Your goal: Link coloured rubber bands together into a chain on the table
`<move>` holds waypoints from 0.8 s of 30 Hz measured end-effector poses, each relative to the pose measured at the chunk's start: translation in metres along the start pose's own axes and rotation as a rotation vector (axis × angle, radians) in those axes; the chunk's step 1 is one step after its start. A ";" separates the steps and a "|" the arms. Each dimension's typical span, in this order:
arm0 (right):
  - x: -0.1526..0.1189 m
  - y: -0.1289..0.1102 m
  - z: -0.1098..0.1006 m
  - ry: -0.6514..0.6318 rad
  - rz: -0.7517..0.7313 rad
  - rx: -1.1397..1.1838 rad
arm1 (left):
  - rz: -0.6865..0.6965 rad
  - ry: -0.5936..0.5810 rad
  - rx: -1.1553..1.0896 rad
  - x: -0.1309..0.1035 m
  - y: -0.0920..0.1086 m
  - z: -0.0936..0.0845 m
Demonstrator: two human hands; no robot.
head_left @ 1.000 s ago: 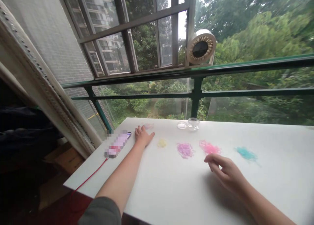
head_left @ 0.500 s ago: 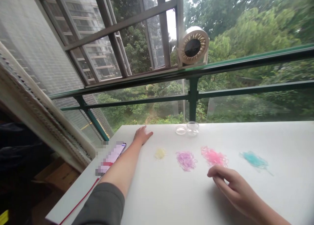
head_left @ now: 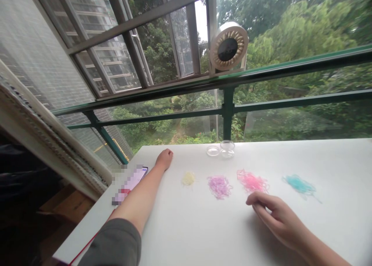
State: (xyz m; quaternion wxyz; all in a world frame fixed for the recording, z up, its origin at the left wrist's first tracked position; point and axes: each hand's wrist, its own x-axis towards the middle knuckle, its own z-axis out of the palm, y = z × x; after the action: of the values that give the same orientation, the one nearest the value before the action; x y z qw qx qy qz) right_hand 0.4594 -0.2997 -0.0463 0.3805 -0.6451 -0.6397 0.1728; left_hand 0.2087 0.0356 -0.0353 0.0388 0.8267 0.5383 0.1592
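Note:
My left hand point(head_left: 164, 160) rests on the far left of the white table point(head_left: 186, 227), curled into a fist with nothing visible in it. In front of the pink pile my right hand point(head_left: 273, 215) hovers with thumb and forefinger pinched; whatever they hold, if anything, is too small to see. Four heaps of thin, loop-like strands resembling small rubber bands lie in a row: pale yellow point(head_left: 188, 178), purple point(head_left: 220, 187), pink point(head_left: 252, 181) and teal point(head_left: 299, 184). The pink heap is nearest my right hand, the yellow nearest my left.
Clear round plastic containers point(head_left: 227, 150) and a clear lid-like disc point(head_left: 213, 151) stand near the back edge. A phone point(head_left: 132, 184) lies left of my forearm, by a red cord point(head_left: 87, 246). Behind are a green railing point(head_left: 228, 115) and a small fan point(head_left: 228, 47).
My left hand has gone from spread fingers to a closed fist and drawn back slightly leftward. My right hand keeps its pinch in nearly the same place. The view has tilted slightly.

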 end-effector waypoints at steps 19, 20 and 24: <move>0.010 0.009 -0.006 0.150 -0.019 -0.011 | 0.206 -0.050 -0.004 -0.157 0.030 -0.032; 0.010 0.009 -0.006 0.151 -0.019 -0.001 | 0.248 -0.050 -0.043 -0.165 0.038 -0.032; 0.010 0.007 -0.005 0.150 -0.008 0.044 | 0.469 -0.090 -0.164 -0.190 0.085 -0.029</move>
State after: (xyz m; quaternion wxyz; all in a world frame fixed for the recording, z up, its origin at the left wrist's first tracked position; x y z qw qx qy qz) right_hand 0.4692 -0.2907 -0.0454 0.4421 -0.6450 -0.6082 0.1366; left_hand 0.2046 -0.1742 -0.0295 0.0916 0.9294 0.3146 0.1701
